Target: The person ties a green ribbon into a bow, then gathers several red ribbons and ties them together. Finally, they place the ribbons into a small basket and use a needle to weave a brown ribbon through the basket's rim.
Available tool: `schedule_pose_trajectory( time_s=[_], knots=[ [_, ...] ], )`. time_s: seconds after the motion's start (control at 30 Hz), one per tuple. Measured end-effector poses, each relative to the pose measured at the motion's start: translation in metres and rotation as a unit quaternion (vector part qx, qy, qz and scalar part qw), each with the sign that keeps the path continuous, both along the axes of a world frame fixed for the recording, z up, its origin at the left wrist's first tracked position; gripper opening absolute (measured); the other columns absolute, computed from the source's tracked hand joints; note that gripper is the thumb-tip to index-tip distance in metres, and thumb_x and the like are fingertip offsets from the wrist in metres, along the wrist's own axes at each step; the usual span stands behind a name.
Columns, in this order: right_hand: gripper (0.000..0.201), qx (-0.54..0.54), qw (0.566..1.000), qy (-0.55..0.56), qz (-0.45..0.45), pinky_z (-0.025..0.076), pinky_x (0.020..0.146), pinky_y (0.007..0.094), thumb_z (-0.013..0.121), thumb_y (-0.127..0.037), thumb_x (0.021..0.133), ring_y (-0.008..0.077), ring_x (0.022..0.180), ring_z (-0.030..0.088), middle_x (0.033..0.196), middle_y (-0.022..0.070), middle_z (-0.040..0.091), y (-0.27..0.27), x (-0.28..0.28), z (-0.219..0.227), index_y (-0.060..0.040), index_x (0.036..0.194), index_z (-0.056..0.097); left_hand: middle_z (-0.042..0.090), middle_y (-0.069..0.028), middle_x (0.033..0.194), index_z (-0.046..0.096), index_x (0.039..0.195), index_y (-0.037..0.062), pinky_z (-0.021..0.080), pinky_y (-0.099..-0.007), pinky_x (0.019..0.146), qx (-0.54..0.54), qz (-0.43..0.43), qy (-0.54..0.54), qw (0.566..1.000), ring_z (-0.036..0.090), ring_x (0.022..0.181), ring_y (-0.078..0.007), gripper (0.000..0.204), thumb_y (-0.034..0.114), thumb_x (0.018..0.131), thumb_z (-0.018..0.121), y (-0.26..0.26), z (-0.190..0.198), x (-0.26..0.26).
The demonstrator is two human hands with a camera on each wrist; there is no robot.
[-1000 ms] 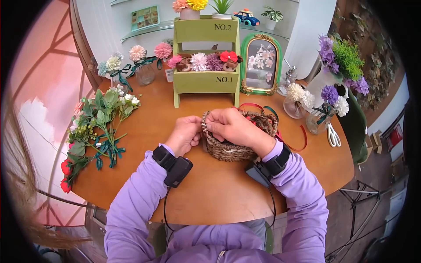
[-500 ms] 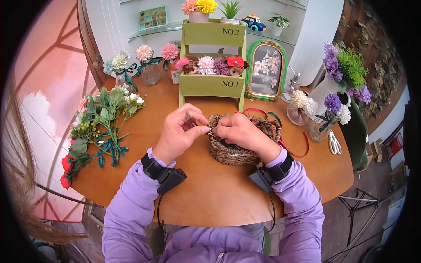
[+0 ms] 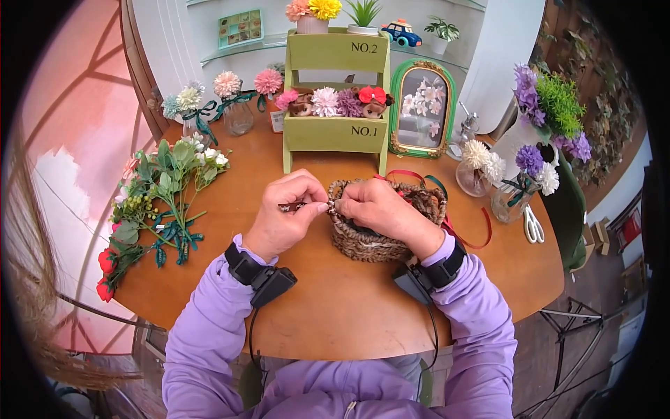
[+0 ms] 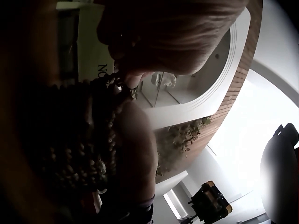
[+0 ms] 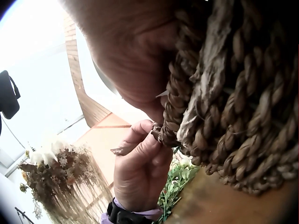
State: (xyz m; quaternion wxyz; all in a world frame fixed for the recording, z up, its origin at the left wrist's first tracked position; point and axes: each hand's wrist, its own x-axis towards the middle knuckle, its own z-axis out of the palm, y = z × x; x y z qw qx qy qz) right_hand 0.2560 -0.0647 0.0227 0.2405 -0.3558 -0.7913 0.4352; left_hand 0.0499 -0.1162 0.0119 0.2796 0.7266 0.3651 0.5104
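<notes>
A brown woven rope basket [image 3: 370, 248] stands on the table in front of the person. My left hand [image 3: 285, 215] is at its left rim, thumb and forefinger pinching a dark brown patterned ribbon [image 3: 293, 207]. One end of this ribbon [image 5: 122, 150] sticks out behind the left fingers in the right wrist view. My right hand [image 3: 382, 211] reaches over the basket, its curled fingers gripping the rim close beside the left fingertips. Its fingertips are partly hidden there. Red ribbon [image 3: 481, 234] trails from the basket's right side.
Flower stems [image 3: 167, 185] tied with green ribbon lie at the left. Behind the basket stand a green two-tier rack [image 3: 335, 134] and a green picture frame [image 3: 399, 148]. Glass vases [image 3: 506, 204] with pompom flowers and white scissors [image 3: 533, 227] are at the right.
My left hand has risen from the basket's side and turned, thumb and forefinger now at the rim; the brown ribbon shows in it. My right hand stays at the rim. The head view has shifted slightly.
</notes>
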Motion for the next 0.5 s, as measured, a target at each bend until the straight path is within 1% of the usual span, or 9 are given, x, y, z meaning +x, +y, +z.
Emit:
schedule_pose_trajectory(
  time_s=[0.1,0.17,0.2,0.3,0.37,0.4,0.43,0.47,0.5],
  knots=[
    [0.029,0.000,1.000,-0.001,0.003,0.031,0.048,0.0257,0.059,-0.019,0.091,0.0046,0.055,0.039,0.058,-0.0058,0.045,0.0019,-0.0004,-0.0032,-0.0025,0.068,0.054,0.054,-0.0043,0.086,0.059,0.083,-0.0021,0.043,-0.0217,0.063,0.023,0.011,0.014,1.000,0.052,0.073,-0.0084,0.010,-0.010,0.078,0.061,-0.0016,0.0007,0.0038],
    [0.029,0.000,1.000,0.000,0.004,0.031,0.048,0.0257,0.059,-0.019,0.091,0.0045,0.055,0.038,0.059,-0.0058,0.045,0.0021,-0.0005,-0.0039,-0.0027,0.068,0.053,0.051,-0.0038,0.083,0.055,0.083,-0.0011,0.039,-0.0230,0.060,0.065,0.035,0.053,0.996,0.047,0.068,-0.0090,0.009,-0.008,0.079,0.058,-0.0039,0.0027,0.0053],
    [0.028,0.001,1.000,0.000,0.003,0.031,0.048,0.0257,0.059,-0.018,0.091,0.0044,0.055,0.038,0.059,-0.0059,0.044,0.0017,-0.0002,-0.0036,-0.0029,0.068,0.053,0.051,-0.0038,0.083,0.055,0.083,-0.0011,0.039,-0.0230,0.060,0.065,0.034,0.053,0.996,0.047,0.068,-0.0090,0.009,-0.008,0.079,0.058,-0.0038,0.0022,0.0052],
    [0.028,0.014,1.000,0.000,0.001,0.031,0.048,0.0260,0.059,-0.018,0.091,0.0044,0.056,0.038,0.059,-0.0060,0.044,0.0014,-0.0001,-0.0037,-0.0031,0.068,0.053,0.050,-0.0033,0.081,0.054,0.083,-0.0005,0.036,-0.0237,0.058,0.066,0.019,0.081,0.994,0.044,0.066,-0.0091,0.008,-0.007,0.079,0.057,-0.0031,0.0021,0.0027],
    [0.028,0.025,1.000,0.000,0.001,0.032,0.048,0.0263,0.059,-0.018,0.091,0.0044,0.056,0.038,0.059,-0.0061,0.044,0.0018,-0.0001,-0.0041,-0.0031,0.068,0.053,0.049,-0.0029,0.081,0.054,0.083,-0.0004,0.036,-0.0235,0.059,0.099,-0.007,0.112,0.989,0.044,0.067,-0.0087,0.006,-0.005,0.080,0.056,-0.0025,0.0027,0.0021],
    [0.029,0.039,0.999,-0.004,-0.006,0.037,0.051,0.0328,0.061,-0.022,0.088,0.0132,0.054,0.044,0.058,0.0034,0.048,0.0023,-0.0002,-0.0042,-0.0005,0.069,0.056,0.049,-0.0029,0.081,0.054,0.083,-0.0004,0.036,-0.0235,0.059,0.099,-0.008,0.112,0.989,0.044,0.067,-0.0087,0.006,-0.005,0.080,0.056,-0.0033,0.0039,0.0022],
    [0.033,0.053,0.998,-0.008,-0.012,0.042,0.055,0.0393,0.063,-0.026,0.085,0.0220,0.053,0.049,0.056,0.0128,0.053,0.0027,-0.0003,-0.0044,0.0022,0.069,0.060,0.050,-0.0043,0.078,0.055,0.084,-0.0005,0.037,-0.0250,0.057,0.064,-0.011,0.100,0.993,0.046,0.065,-0.0106,0.007,-0.005,0.079,0.057,-0.0051,0.0058,0.0021],
    [0.033,0.052,0.999,-0.008,-0.012,0.042,0.055,0.0393,0.063,-0.026,0.085,0.0220,0.053,0.049,0.056,0.0128,0.053,0.0033,-0.0002,-0.0048,0.0022,0.069,0.060,0.051,-0.0058,0.076,0.056,0.084,-0.0007,0.038,-0.0264,0.055,0.029,-0.013,0.088,0.996,0.049,0.063,-0.0126,0.008,-0.005,0.078,0.058,-0.0062,0.0066,0.0016],
    [0.032,0.049,0.999,-0.012,-0.012,0.042,0.054,0.0388,0.064,-0.026,0.085,0.0208,0.053,0.049,0.056,0.0126,0.053,0.0040,0.0000,-0.0051,0.0021,0.069,0.060,0.051,-0.0058,0.076,0.056,0.084,-0.0007,0.038,-0.0264,0.055,0.029,-0.013,0.089,0.996,0.049,0.063,-0.0126,0.008,-0.005,0.078,0.058,-0.0062,0.0061,0.0003]
  ],
)
